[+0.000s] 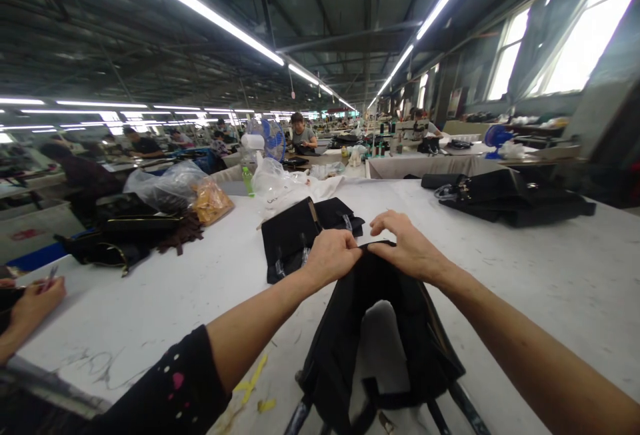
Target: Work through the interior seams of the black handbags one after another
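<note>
A black handbag [330, 348] stands before me with its mouth open toward me, a pale inside showing and its straps hanging near the table's front edge. My left hand [333, 253] is closed on the far rim of the handbag, pinching the black fabric. Close beside it, my right hand [413, 248] rests its thumb on the same rim, while its fingers are raised and apart from the thumb. Just beyond my left hand lie black bag pieces [289, 232] with plastic-wrapped handles.
More black bags lie on the white table [540, 288] at right [530, 198] and left [135, 232]. Clear plastic bags [280, 178], a brown-orange packet [213, 200] and yellow scraps [255, 378] are scattered about. Another person's hand [40, 302] is at the left edge.
</note>
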Demonstrator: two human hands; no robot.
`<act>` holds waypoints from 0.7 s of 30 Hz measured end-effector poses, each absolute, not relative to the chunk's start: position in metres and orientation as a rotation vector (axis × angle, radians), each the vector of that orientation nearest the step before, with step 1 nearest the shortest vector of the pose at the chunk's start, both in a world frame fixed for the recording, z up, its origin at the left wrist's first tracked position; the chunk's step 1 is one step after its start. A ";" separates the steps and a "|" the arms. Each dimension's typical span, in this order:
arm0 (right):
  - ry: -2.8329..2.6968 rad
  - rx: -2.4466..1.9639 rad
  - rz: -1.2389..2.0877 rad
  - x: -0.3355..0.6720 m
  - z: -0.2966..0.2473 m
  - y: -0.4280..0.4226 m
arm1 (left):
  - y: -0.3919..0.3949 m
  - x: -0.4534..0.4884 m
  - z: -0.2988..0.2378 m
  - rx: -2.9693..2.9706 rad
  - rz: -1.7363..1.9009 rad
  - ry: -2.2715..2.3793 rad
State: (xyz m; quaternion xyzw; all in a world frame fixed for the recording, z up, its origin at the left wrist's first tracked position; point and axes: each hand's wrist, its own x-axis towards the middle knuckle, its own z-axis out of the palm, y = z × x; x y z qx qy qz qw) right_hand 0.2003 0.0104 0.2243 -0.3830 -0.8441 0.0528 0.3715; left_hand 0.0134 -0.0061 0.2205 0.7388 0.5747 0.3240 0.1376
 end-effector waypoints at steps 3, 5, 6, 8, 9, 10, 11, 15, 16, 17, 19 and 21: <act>-1.989 -1.123 0.342 0.216 0.231 -0.003 | -0.015 -0.006 0.223 2.017 1.003 1.758; -1.934 -1.273 0.501 0.227 0.230 -0.013 | -0.019 -0.021 0.219 1.956 1.026 1.852; -1.923 -1.326 0.585 0.232 0.227 -0.018 | -0.020 -0.028 0.216 1.939 1.008 1.909; -1.916 -1.366 0.719 0.236 0.218 -0.025 | -0.019 -0.038 0.210 1.948 0.920 2.006; -1.917 -1.364 0.761 0.237 0.212 -0.027 | -0.018 -0.042 0.208 1.972 0.868 2.032; -1.917 -1.358 0.788 0.236 0.207 -0.029 | -0.016 -0.043 0.207 2.013 0.830 2.037; -1.915 -1.351 0.799 0.234 0.201 -0.030 | -0.015 -0.043 0.207 2.081 0.810 2.019; -1.926 -1.329 0.806 0.226 0.187 -0.030 | -0.007 -0.034 0.217 2.512 0.757 1.809; -1.932 -1.323 0.802 0.224 0.185 -0.030 | -0.005 -0.030 0.220 2.601 0.730 1.767; -1.938 -1.318 0.800 0.223 0.184 -0.030 | -0.003 -0.027 0.222 2.667 0.705 1.744; -1.936 -1.308 0.796 0.221 0.183 -0.031 | 0.003 -0.020 0.225 2.757 0.668 1.745; -1.934 -1.295 0.806 0.221 0.182 -0.031 | 0.007 -0.016 0.226 2.827 0.629 1.773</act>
